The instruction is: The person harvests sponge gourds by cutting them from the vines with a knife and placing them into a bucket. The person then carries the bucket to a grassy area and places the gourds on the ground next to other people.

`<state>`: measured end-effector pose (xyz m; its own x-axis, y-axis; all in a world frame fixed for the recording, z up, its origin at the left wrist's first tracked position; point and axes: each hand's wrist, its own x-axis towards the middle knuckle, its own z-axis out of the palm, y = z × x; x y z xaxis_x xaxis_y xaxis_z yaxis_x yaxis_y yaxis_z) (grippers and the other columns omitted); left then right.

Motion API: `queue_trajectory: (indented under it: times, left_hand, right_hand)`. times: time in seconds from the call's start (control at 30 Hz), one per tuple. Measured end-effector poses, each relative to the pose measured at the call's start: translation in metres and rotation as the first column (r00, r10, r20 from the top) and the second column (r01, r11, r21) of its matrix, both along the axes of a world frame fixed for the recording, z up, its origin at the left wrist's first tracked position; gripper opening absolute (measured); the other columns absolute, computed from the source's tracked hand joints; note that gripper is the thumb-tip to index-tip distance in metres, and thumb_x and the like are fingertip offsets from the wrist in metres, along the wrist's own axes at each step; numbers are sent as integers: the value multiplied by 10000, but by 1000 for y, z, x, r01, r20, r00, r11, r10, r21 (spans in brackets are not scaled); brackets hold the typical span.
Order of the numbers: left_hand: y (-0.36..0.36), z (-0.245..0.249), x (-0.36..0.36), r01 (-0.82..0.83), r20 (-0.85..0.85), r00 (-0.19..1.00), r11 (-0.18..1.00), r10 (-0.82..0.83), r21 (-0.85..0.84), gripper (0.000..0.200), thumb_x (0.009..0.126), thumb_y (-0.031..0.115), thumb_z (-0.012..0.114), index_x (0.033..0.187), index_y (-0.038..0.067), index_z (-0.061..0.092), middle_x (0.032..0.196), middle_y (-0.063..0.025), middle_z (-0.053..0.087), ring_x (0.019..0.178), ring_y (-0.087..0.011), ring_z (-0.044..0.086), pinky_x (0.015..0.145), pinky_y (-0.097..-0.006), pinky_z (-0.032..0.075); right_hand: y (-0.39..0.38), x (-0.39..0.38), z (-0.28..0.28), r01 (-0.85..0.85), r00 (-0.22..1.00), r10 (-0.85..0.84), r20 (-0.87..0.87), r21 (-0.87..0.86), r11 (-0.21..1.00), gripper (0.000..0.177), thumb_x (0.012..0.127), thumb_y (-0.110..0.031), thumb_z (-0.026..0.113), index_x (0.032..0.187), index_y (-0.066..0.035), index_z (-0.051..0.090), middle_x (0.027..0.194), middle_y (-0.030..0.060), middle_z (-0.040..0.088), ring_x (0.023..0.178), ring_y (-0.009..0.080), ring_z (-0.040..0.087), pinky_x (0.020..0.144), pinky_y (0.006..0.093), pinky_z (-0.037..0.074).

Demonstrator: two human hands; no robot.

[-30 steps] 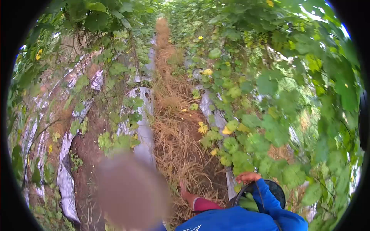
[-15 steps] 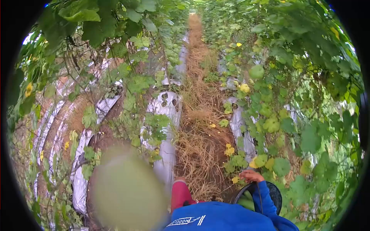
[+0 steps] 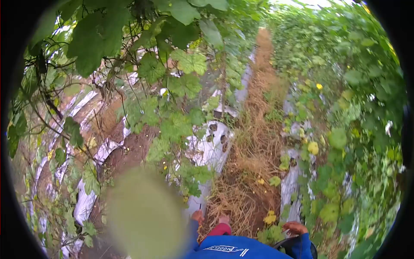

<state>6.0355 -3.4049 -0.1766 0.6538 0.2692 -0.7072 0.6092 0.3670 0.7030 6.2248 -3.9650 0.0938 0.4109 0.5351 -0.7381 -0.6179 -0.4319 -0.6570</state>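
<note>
Low in the view my left hand shows past a blurred green round shape. Its fingers look closed, with a thin dark tip above them; what it holds is too small to make out. Close by on its right is a bare foot below a red trouser leg. My right hand is at the rim of a dark bucket, fingers loosely bent and apart, with nothing visible in them. The blue top hides most of the bucket.
A straw-covered path runs ahead between plastic-covered beds. Climbing vines line the right side, and leafy stems hang close overhead on the left. Yellow leaves are near my right hand.
The view has shifted, so the path lies farther right. My left hand has come into sight beside the foot. The bucket now shows less, and my right hand is lower in view.
</note>
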Motion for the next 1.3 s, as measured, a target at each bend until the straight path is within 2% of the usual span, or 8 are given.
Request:
queue_trajectory:
  times: [0.17,0.27,0.5,0.77,0.97,1.03,1.13,1.3]
  left_hand:
    - [51,250,188,-321,634,759,932,146,169,377,980,428,471,1009,89,633,696,32,554,544,-60,451,497,-231,360]
    - [96,465,229,-533,841,538,795,54,290,384,1004,401,414,1061,70,600,625,36,522,468,-24,400,434,-201,314]
    - [160,747,248,-824,917,391,416,-75,385,478,962,475,415,1022,23,557,610,-35,524,420,-101,462,370,-259,372]
    - [180,818,281,-715,719,688,79,-93,694,381,870,387,503,877,11,562,587,-78,550,455,-133,543,369,-299,424]
    - [120,796,263,-253,298,952,368,-68,895,434,888,385,493,1011,-23,575,596,-114,580,411,-168,539,357,-296,451]
    - [98,794,266,117,-152,986,379,64,918,431,943,407,420,1020,17,587,579,-91,567,385,-171,504,346,-315,407]
    - [96,746,254,293,-293,954,-12,-67,956,502,967,427,385,908,-24,597,591,-137,577,460,-227,566,466,-373,479]
    - [68,740,256,363,-363,930,-25,-50,932,479,964,386,410,814,-27,599,637,-192,588,594,-310,602,652,-447,489]
  right_hand:
    - [111,160,80,-230,818,306,487,-211,950,361,869,-356,658,1049,-43,660,892,54,677,722,125,612,622,286,516]
    - [242,211,204,-245,141,246,959,-207,947,158,884,-196,620,871,-39,630,707,109,580,612,176,536,574,316,459]
    - [473,213,457,-417,-824,-226,519,-286,863,366,757,-132,619,1111,-84,542,1346,204,401,1183,383,456,976,492,417]
    - [556,240,532,-385,-904,-318,286,-223,896,442,784,-262,655,1162,-51,565,1343,143,461,1160,349,491,879,457,475]
    - [546,322,532,-542,-799,-460,387,-135,829,246,822,-215,585,691,-8,561,664,122,548,622,258,601,592,393,536]
    - [549,348,538,-611,-746,-553,371,-50,790,247,825,-211,585,687,-7,559,690,120,556,640,244,602,603,382,542]
    - [555,353,553,-637,-716,-632,297,93,765,260,818,-243,606,722,-6,561,768,102,584,684,238,602,640,362,559]
    - [586,346,567,-417,-889,-447,99,226,880,384,774,-347,662,983,-43,557,1064,134,547,951,334,586,719,446,549]
